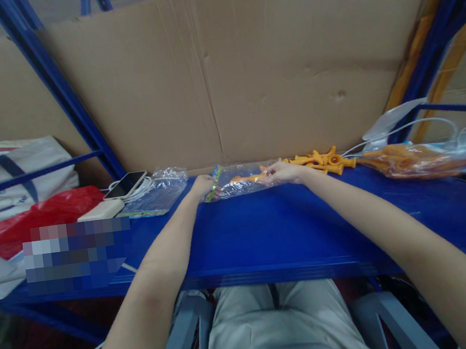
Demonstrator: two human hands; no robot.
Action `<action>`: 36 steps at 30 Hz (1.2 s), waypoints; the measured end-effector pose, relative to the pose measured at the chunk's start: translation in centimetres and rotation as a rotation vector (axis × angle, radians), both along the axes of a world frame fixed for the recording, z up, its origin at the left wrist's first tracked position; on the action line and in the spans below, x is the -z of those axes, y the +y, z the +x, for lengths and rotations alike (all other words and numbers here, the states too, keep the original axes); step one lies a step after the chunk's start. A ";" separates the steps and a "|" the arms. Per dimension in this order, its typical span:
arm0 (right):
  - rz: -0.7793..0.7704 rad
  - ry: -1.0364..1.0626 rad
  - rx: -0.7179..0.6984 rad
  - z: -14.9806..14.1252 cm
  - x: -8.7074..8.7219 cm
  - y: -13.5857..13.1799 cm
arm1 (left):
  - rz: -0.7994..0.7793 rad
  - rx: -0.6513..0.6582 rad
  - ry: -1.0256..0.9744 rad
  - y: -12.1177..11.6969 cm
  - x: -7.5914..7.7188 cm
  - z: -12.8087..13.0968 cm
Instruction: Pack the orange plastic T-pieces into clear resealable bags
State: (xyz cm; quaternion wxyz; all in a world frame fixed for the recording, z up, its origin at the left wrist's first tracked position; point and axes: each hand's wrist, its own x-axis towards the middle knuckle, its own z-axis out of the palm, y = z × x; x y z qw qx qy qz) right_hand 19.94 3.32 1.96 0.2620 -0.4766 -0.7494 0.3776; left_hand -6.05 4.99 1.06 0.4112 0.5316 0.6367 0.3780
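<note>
A clear plastic bag point(241, 187) with a colourful printed strip along its left end lies flat between my hands at the back of the blue shelf. My left hand point(206, 187) is closed on the printed end. Through the film shows an orange plastic piece point(248, 179), its exact kind too small to tell. My right hand point(279, 173) is at the bag's other end, fingers curled in by the orange piece; what they grip is partly hidden. Just right of that hand sits a pile of orange plastic pieces point(320, 160).
A larger clear bag of orange pieces point(412, 161) lies on the right. To the left are flat clear bags point(162, 191), a phone point(126, 185) on a white cable, a white box point(100, 211) and a red bag point(57, 213). Cardboard point(279, 67) walls the back; blue posts point(61, 93) flank it.
</note>
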 end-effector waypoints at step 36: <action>-0.163 0.206 0.023 -0.1 0.5 0.4 | 0.085 0.063 0.082 0.0 0.7 1.6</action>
